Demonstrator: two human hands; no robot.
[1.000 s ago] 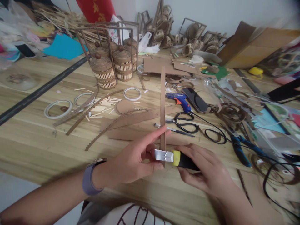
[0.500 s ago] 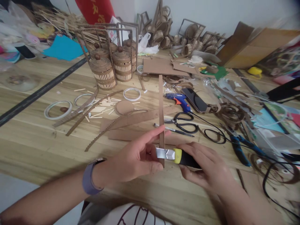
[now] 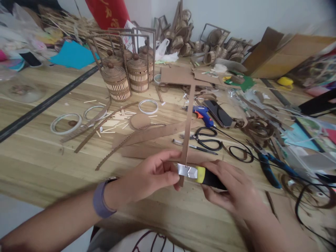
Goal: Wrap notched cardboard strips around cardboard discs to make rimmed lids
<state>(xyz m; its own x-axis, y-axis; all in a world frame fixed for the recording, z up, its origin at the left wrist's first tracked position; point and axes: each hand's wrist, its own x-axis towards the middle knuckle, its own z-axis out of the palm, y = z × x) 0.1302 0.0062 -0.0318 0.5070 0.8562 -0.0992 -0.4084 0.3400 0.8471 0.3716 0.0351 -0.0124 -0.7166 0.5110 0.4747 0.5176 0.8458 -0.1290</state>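
My left hand [image 3: 154, 172], a watch on its wrist, pinches the lower end of a long, narrow brown cardboard strip [image 3: 188, 129] between thumb and fingers. The strip stands up and away from me over the table. My right hand [image 3: 231, 190] is closed around the black and yellow handle of a utility knife [image 3: 201, 175]. Its broad silver blade [image 3: 182, 170] lies flat across the strip's near face, close to my left fingertips. Whether the edge bites into the cardboard I cannot tell.
Beyond my hands lie scissors [image 3: 208, 138], a pen [image 3: 195, 147], a blue glue gun [image 3: 203, 115] and a phone [image 3: 217, 112]. Pliers [image 3: 267, 168] and a black cable are at right. Notched strips, tape rolls [image 3: 148, 106] and small woven lidded baskets [image 3: 115, 82] stand or lie at left.
The strip's upper end has tilted to the right. My left index finger has drawn back from its extended place along the strip and bent; the knife has shifted slightly right.
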